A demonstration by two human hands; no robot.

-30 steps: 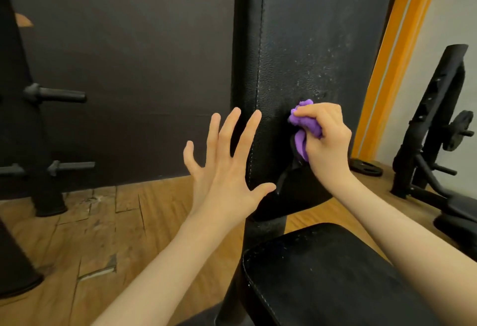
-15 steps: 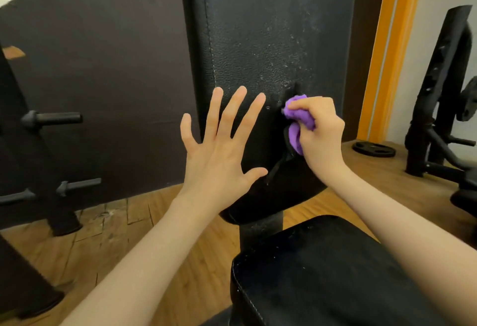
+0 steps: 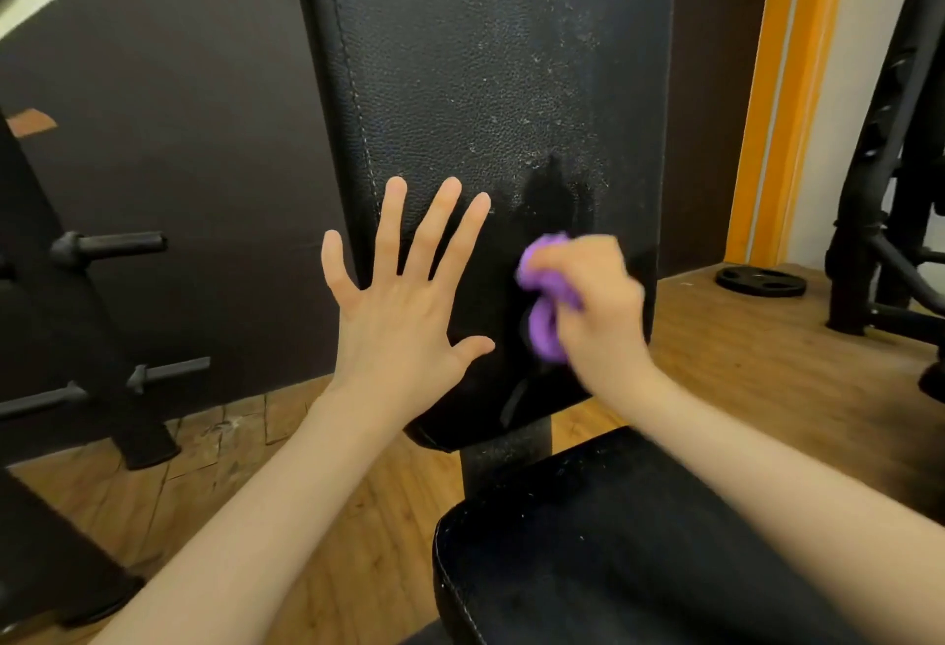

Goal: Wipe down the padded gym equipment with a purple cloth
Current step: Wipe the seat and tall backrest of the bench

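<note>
An upright black padded backrest (image 3: 475, 97) fills the centre of the head view, speckled with pale dust on its right half. A darker, cleaner streak runs just above the purple cloth (image 3: 544, 294). My right hand (image 3: 601, 312) grips the bunched cloth and presses it against the lower part of the backrest; hand and cloth are blurred. My left hand (image 3: 404, 297) lies flat with fingers spread against the backrest's lower left edge. Below the backrest, the black padded seat (image 3: 613, 552) carries a few pale specks.
A black rack with horizontal pegs (image 3: 110, 243) stands at the left against a dark wall. Another black machine frame (image 3: 890, 174) stands at the right beside an orange wall strip (image 3: 782, 92). A weight plate (image 3: 760, 280) lies on the wooden floor (image 3: 266, 465).
My right hand has slid the cloth down the backrest, leaving a darker wiped streak above it. The view has shifted right, so the backrest sits more centrally. My left hand stays spread on the pad.
</note>
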